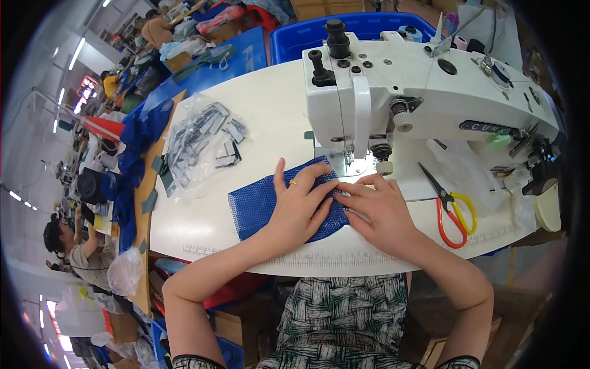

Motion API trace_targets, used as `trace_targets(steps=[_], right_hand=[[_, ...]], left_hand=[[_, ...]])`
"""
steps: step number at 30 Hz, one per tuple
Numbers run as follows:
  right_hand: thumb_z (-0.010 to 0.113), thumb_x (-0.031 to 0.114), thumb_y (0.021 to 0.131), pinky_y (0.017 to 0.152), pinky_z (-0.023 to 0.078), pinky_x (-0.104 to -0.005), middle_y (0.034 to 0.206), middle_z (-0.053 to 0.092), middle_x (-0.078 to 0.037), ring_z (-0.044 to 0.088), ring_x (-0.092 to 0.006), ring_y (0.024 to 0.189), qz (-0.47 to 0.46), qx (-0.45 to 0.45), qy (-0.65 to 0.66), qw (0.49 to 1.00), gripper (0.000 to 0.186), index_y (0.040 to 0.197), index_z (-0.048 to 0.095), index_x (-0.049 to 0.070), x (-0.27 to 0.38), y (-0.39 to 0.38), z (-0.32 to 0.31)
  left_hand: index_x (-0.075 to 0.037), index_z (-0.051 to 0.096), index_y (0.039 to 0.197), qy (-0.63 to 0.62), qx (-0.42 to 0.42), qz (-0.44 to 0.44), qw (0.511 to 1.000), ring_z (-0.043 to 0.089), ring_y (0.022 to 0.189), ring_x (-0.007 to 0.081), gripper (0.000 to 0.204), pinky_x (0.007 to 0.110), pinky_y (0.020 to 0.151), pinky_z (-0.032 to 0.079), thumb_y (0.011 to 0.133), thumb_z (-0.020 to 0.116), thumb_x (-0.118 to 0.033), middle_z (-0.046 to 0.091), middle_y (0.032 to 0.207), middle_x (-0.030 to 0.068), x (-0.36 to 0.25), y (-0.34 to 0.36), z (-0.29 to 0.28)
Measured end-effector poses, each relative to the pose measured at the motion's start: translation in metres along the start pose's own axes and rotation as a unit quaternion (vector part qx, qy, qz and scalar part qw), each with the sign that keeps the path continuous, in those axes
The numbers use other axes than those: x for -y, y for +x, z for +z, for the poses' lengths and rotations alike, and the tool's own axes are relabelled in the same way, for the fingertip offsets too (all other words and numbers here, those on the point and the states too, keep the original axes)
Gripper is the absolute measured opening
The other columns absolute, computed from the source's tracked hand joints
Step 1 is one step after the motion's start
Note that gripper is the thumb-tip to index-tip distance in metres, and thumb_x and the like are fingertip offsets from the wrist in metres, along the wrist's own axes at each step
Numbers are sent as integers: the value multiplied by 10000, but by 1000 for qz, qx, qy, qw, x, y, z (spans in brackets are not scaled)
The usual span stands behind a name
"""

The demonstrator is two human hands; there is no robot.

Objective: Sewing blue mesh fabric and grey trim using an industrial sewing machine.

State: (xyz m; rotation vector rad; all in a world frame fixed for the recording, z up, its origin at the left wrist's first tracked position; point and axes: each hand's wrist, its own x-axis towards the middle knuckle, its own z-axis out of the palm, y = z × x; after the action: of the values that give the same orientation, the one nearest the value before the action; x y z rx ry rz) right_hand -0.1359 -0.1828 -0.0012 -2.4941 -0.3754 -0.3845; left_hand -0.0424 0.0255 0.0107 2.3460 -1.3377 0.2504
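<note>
My left hand (301, 203) is on a piece of blue mesh fabric (252, 203), fingers bent onto its right part, little finger raised, a yellow ring on one finger. My right hand (375, 212) grips the same fabric's right edge, its fingertips meeting those of my left; what lies under them is partly hidden. The fabric lies just in front of the needle and presser foot (350, 154) of a white sewing machine (418, 80). Right of my right hand lie scissors (455, 224) with red and yellow handles.
A plastic bag of grey pieces (200, 132) lies left on the white table (258, 98). Blue cloth (129, 178) covers the wooden edge beside it. A blue bin (283, 34) stands behind, clear plastic (482, 178) lies right, and co-workers (83, 246) are at the left.
</note>
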Motion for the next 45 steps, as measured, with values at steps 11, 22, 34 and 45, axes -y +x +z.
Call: trace_targets(steps=[11,22,34,45], right_hand=[[790,123,823,963,445,-447,1199,714,-45,590,-311,1128,27,-99,-47,994,254,1074,782,89,-15,-5,-1],[740,13,849,970,438,-487,1151,701,-102,624,-316,1073,86,-66,20,994,274,1111,770,89,-2,-4,-5],[609,-101,858,950,482,-390,1132,606,-155,569,-318,1082,49,-45,5,998,258,1090,706,-42,1,2,-2],[581,-98,862,988,468,-395,1153,587,-160,553,-326,1124,40,-54,13,998,267,1107,676,-50,-1,0,1]], left_hand=[[-36,657,1011,-235,-21,20,972,628,1197,331,121,662,1233,226,931,689,-120,647,1202,124,33,43,34],[-71,698,866,-231,-72,82,967,645,1051,316,94,577,1202,355,834,776,-113,639,990,95,46,47,40],[-33,694,1003,-44,-553,-346,756,643,926,220,123,365,864,497,939,750,-122,683,975,91,229,-93,-120],[-84,741,1019,221,-313,-667,639,503,1323,337,325,567,1061,341,858,827,-353,624,1295,113,256,-216,-130]])
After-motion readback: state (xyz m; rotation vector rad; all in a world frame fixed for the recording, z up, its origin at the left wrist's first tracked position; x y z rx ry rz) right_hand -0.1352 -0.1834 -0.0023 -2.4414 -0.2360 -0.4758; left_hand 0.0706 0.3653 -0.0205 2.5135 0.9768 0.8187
